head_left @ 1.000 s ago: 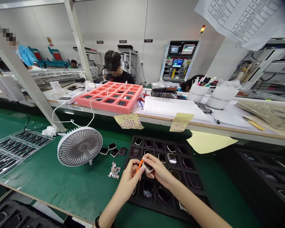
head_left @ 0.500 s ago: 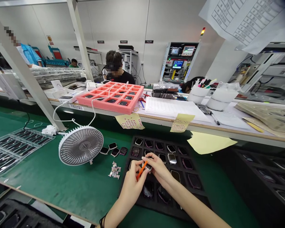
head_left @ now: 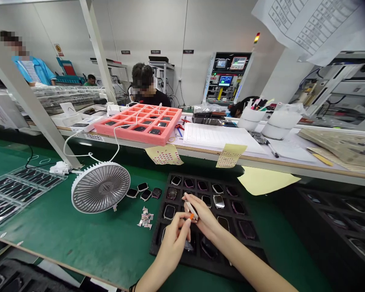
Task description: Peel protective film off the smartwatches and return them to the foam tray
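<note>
R hand (head_left: 202, 215) pinched nearly shut on white-and-orange stick (head_left: 191, 211); L hand (head_left: 173, 238) half curled just beside its orange tip, hold unclear. Black foam tray (head_left: 157, 239) of smartwatches (head_left: 219, 201) lies directly beneath both hands. Firm, steady pinch suits this.

A slim white tool (head_left: 191, 209) with an orange end was pinched in the right hand (head_left: 201, 217), its orange end near the left hand (head_left: 174, 243), above a black foam tray (head_left: 158, 237) of smartwatches (head_left: 219, 201).
</note>
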`<state>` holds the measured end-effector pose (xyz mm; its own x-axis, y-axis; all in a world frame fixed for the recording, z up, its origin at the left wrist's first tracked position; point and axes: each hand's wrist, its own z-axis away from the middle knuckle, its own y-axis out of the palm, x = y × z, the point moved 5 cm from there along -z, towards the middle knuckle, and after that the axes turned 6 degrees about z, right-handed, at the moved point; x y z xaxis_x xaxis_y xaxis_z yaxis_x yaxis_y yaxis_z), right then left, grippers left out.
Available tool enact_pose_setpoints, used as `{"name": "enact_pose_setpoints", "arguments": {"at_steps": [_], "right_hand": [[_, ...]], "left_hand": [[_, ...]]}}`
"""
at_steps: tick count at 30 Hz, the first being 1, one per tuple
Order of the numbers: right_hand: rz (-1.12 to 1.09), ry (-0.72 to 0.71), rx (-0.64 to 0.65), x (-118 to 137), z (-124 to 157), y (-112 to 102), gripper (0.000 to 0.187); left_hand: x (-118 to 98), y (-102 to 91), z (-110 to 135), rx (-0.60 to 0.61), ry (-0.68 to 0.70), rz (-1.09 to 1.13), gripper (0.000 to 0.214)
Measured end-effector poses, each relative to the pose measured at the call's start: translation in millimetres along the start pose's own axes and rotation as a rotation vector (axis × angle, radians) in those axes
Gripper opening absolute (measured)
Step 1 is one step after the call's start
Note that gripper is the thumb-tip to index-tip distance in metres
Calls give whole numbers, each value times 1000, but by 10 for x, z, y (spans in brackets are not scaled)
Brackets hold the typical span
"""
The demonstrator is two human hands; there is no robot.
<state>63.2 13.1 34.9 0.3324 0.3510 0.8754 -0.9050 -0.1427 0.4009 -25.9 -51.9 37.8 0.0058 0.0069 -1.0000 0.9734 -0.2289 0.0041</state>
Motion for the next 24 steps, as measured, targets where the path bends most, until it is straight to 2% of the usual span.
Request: {"name": "enact_pose_setpoints", "arguments": {"at_steps": [4, 10, 18, 24], "right_hand": [[-46, -19, 126, 47, 53, 79, 35], [-58, -40, 225, 91, 101, 143, 33], [-61, -65, 251, 104, 120, 144, 33], [37, -100, 203, 111, 110, 127, 33]], "left_hand": [[48, -57, -80, 29, -42, 68, 39], [72, -53, -71, 45, -91, 122, 41], [36, -47, -55, 28, -49, 185, 43], [2, -94, -54, 15, -41, 106, 45]]}}
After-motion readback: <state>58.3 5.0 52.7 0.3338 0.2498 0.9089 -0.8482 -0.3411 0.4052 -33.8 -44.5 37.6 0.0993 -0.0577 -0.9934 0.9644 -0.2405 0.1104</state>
